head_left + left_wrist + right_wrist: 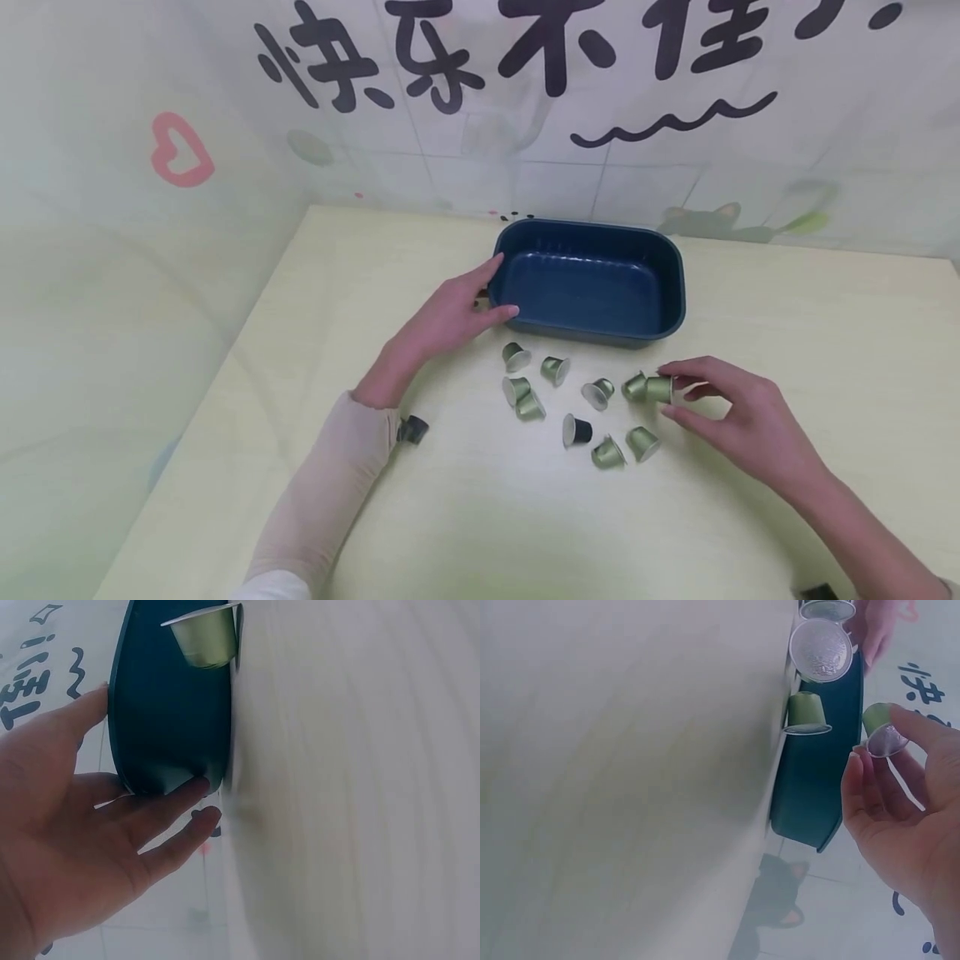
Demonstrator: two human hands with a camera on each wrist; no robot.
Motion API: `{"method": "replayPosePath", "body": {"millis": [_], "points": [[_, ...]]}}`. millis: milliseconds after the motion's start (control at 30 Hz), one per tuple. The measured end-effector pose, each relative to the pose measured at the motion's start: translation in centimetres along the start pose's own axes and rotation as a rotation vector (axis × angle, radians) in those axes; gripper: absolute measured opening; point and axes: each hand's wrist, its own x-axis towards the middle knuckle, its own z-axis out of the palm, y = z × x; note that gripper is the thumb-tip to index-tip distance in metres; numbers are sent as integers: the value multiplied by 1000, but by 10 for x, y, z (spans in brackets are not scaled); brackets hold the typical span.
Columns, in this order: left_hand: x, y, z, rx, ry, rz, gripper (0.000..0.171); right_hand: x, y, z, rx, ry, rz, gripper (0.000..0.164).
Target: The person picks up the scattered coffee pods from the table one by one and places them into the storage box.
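A dark blue rectangular pan [585,332] with rounded corners stands at the back of the table. My left hand [453,312] rests at its left end, fingers spread and fairly straight against the rim; the left wrist view shows the fingertips [196,787] along the pan's end wall. My right hand [738,417] pinches a green coffee capsule [659,389] between thumb and fingers, in front of the pan's right corner. In the right wrist view, the held capsule [886,739] has its silver lid toward the camera. Another green capsule [634,386] lies just left of it.
Several more green capsules [555,370] and one black capsule [577,431] lie scattered on the table [480,517] before the pan. A small dark object [412,430] sits beside the left sleeve [330,492]. A printed wall covering [465,175] rises behind the table.
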Motion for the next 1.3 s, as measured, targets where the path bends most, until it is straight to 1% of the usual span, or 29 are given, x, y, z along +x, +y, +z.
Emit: {"method": "replayPosePath", "body": {"millis": [133,233,400,600,867,1033,1167,1300], "points": [[0,0,0,-3,-1,-14,87,4,-1,0,23,16,-43,56],[0,0,0,-4,0,-18,88,7,-2,0,35,26,-58,59],[0,-1,0,-3,3,-29,88,13,-3,0,51,41,-70,58],[1,-1,1,-5,-2,-37,89,21,-4,2,97,67,-91,57],[-1,2,0,-33,-12,-61,89,28,-5,2,124,79,-84,57],[0,3,2,-60,-20,-45,89,31,-4,0,133,93,-86,58],[1,4,3,-47,-20,-54,89,33,-3,2,152,119,-93,58],[0,4,2,-41,-17,-58,90,37,-3,5,193,152,-102,58]]}}
